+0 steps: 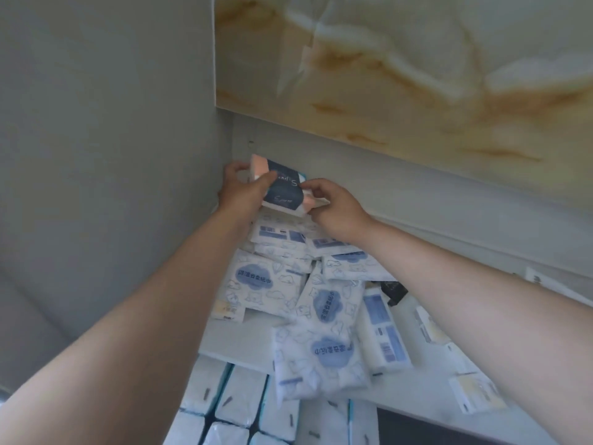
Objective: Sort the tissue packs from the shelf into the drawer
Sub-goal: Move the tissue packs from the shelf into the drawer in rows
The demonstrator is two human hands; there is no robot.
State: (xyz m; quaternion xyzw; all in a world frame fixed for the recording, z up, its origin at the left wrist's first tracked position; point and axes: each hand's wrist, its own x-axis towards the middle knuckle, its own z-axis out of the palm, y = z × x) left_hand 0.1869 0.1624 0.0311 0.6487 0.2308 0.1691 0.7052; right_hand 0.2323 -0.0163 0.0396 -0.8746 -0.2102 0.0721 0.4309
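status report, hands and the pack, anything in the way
Both on it: left hand and right hand grip the dark pack, back corner of shelf. Loose white packs piled beneath it. Nothing seen blocking.

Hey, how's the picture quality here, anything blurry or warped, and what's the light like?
Head view: soft throughout, the white packs nearest the camera smeared by blur; lettering on the dark pack, gripped by the left hand and right hand, is barely readable; the wide angle stretches the forearms; light is flat and even, with no glare or hard shadows.
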